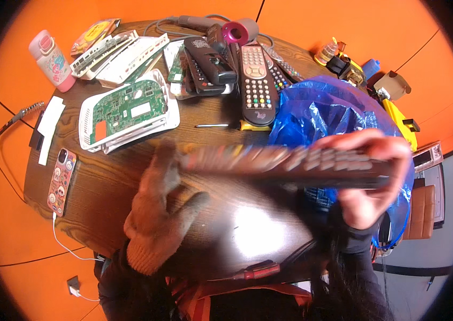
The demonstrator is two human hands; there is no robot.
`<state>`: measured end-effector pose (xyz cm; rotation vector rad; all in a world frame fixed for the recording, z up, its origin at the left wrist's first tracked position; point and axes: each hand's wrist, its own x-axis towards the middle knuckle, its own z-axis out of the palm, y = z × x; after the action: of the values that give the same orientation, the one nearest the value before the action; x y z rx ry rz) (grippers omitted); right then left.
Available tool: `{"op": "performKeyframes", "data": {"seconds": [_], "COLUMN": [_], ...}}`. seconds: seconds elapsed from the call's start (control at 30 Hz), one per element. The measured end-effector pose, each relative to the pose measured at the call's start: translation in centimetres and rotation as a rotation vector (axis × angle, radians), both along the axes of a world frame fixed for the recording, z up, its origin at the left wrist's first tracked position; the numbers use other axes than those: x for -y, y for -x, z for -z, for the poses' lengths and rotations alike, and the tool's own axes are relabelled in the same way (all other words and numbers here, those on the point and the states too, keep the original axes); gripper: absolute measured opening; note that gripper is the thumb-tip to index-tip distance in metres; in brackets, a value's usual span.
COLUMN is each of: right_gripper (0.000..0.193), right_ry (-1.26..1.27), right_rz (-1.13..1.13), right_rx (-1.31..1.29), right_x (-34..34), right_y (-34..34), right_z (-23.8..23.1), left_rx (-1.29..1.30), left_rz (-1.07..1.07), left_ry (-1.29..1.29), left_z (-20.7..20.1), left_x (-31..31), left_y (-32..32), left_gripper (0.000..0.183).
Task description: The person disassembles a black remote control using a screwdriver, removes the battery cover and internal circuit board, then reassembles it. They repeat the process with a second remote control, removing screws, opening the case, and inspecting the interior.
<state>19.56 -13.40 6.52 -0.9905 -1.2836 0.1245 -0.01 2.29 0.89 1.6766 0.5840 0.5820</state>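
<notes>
My right hand, bare, is closed around one end of a dark remote control, smeared by motion. The remote is held roughly level above the table, its buttons partly showing. My left hand wears a brown knit glove with grey fingers. Its thumb and fingers are apart, with the fingertips close beside the remote's left end; whether they touch it I cannot tell. Below the right hand bulges a blue plastic bag, partly hidden by that hand.
Several remotes lie at the back around a large one, near a hair dryer. Left are a green circuit board on white casings, a pink bottle and a phone on a cable. A red-handled tool lies at the near edge.
</notes>
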Motion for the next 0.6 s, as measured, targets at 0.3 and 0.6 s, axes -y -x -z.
{"op": "performKeyframes", "data": {"seconds": [0.3,0.6], "right_gripper": [0.031,0.022], "right_ry": [0.197,0.469], "right_rz": [0.583,0.536], "right_rx": [0.997,1.068], "right_x": [-4.2,-4.8], "right_y": [-4.6,-4.5], "right_z": [2.0,3.2], "left_rx": [-0.115,-0.313], "left_rz": [0.799,0.760], "left_ry": [-0.898,-1.074], "left_z": [1.3,5.4], "left_x": [6.5,5.2], "left_y": [0.5,-0.5], "left_gripper": [0.061,0.066]}}
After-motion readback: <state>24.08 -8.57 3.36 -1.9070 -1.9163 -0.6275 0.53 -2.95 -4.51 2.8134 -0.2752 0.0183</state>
